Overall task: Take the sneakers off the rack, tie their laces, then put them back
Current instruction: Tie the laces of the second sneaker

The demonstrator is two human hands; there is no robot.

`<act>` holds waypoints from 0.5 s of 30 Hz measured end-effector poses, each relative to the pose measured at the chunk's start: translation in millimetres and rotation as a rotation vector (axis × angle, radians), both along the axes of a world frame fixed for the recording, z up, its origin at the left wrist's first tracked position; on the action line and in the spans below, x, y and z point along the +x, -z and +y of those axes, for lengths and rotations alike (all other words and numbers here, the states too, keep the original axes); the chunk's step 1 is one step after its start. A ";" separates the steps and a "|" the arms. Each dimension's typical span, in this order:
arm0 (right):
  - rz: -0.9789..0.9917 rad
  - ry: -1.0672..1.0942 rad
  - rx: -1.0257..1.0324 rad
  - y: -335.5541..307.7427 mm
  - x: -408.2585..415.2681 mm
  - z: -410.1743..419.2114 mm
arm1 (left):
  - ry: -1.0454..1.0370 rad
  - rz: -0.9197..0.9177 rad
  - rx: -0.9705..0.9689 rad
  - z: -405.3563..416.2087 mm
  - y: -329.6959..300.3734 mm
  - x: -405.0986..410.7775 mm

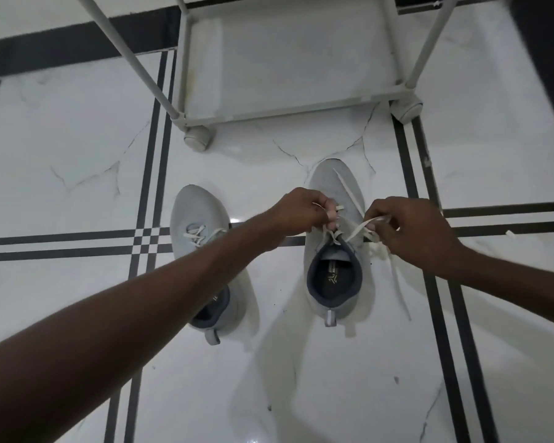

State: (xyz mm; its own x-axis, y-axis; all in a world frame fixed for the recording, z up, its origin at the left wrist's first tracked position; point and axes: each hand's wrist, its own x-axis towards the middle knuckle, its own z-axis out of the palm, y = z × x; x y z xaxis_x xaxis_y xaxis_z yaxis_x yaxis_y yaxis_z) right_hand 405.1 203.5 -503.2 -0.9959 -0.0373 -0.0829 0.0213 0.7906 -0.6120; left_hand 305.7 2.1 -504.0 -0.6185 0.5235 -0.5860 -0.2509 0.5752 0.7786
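Two light grey sneakers with dark collars stand side by side on the floor, toes pointing away from me. Over the right sneaker [333, 282], my left hand [296, 214] pinches a white lace [359, 230] near the tongue. My right hand [411, 231] grips the other lace strand, pulled out to the right. One loose lace end lies across that shoe's toe, another trails down its right side. The left sneaker [194, 219] sits partly under my left forearm, its laces lying loosely over the tongue.
The white shoe rack [288, 113] on round feet stands just beyond the sneakers, its bottom shelf bare. The floor is glossy white marble tile [77, 174] with black stripe borders. A dark blurred shape crosses the top right corner.
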 end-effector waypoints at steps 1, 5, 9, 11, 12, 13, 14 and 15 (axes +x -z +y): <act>0.019 -0.014 0.016 0.8 2.7 -0.1 | -0.045 -0.094 0.049 -2.3 -3.6 -1.3; -0.015 -0.119 0.067 6.2 8.5 -2.6 | -0.227 -0.247 0.289 -22.3 -30.9 -17.0; -0.169 -0.081 -0.007 9.3 -2.6 -1.6 | -0.459 -0.145 0.363 -58.4 -48.2 -35.6; -0.223 -0.088 0.042 9.1 -8.6 -3.0 | -0.421 0.025 0.076 -73.7 -40.1 -37.1; -0.253 -0.106 0.083 7.4 -10.4 -3.9 | -0.306 0.158 -0.162 -78.5 -32.5 -35.2; -0.280 -0.131 0.139 5.9 -11.4 -4.7 | -0.162 0.294 -0.374 -79.2 -25.5 -29.6; -0.300 -0.155 0.192 4.0 -11.4 -6.2 | -0.043 0.409 -0.503 -76.2 -20.4 -20.9; -0.322 -0.164 0.208 2.3 -10.6 -8.3 | 0.029 0.483 -0.525 -69.7 -15.5 -9.5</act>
